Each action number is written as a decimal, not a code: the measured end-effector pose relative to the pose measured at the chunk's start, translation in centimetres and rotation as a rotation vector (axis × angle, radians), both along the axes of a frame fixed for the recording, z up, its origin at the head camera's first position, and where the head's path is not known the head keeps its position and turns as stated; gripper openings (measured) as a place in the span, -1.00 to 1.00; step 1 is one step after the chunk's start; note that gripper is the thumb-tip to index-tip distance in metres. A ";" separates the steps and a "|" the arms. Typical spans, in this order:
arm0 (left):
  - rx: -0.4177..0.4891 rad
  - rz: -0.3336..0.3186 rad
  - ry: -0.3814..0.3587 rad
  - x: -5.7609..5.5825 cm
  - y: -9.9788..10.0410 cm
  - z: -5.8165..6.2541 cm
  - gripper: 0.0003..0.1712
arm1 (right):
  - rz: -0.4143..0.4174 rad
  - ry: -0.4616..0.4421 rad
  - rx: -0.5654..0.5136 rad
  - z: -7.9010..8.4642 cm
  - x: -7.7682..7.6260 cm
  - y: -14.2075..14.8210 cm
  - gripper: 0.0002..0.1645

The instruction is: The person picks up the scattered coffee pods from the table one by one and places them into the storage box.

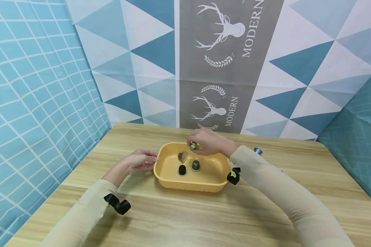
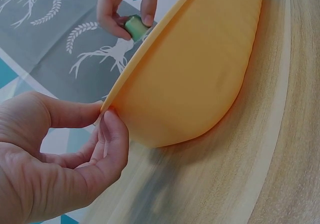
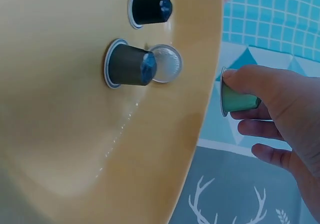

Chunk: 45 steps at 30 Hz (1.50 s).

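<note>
A yellow plastic basin stands on the table. My left hand pinches its left rim between thumb and fingers, plainly seen in the left wrist view. Over the basin's far side, my right hand holds a green coffee capsule by thumb and fingertips. Inside the basin are a black capsule and a dark grey capsule, both upright on their rims. A third capsule lies on its side near them, its pale foil lid showing in the right wrist view.
A blue capsule lies on the wooden table to the right of the basin, beyond my right sleeve. Patterned cloth hangs behind the table, and blue checked cloth along the left.
</note>
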State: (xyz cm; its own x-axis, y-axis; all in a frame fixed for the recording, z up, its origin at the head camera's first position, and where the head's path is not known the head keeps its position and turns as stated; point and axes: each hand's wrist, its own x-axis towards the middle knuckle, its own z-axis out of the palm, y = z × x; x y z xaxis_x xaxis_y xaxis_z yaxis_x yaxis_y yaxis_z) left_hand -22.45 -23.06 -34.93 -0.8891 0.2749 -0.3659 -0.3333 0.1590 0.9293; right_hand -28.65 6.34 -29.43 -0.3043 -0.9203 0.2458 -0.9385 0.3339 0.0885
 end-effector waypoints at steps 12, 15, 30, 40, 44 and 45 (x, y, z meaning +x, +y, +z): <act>0.008 -0.004 0.009 -0.1 0.0 0.0 -0.45 | 0.050 -0.001 0.086 -0.5 -0.2 -1.0 -0.80; 0.008 -0.003 0.007 0.0 0.0 0.0 -0.46 | 0.044 0.006 0.142 -0.7 -0.3 -1.3 -0.81; 0.009 -0.008 0.009 0.1 0.1 0.1 -0.45 | 0.074 -0.120 0.322 -1.8 -0.2 -3.6 -0.78; 0.005 -0.004 0.004 0.1 0.1 0.1 -0.45 | 0.004 -0.175 0.429 -2.2 -0.1 -4.6 -0.81; -0.002 0.000 0.005 0.0 0.1 0.1 -0.44 | -0.015 -0.182 0.446 -2.3 0.0 -4.8 -0.80; -0.003 0.001 0.005 0.0 0.1 0.1 -0.44 | -0.021 -0.182 0.449 -2.3 0.0 -4.8 -0.79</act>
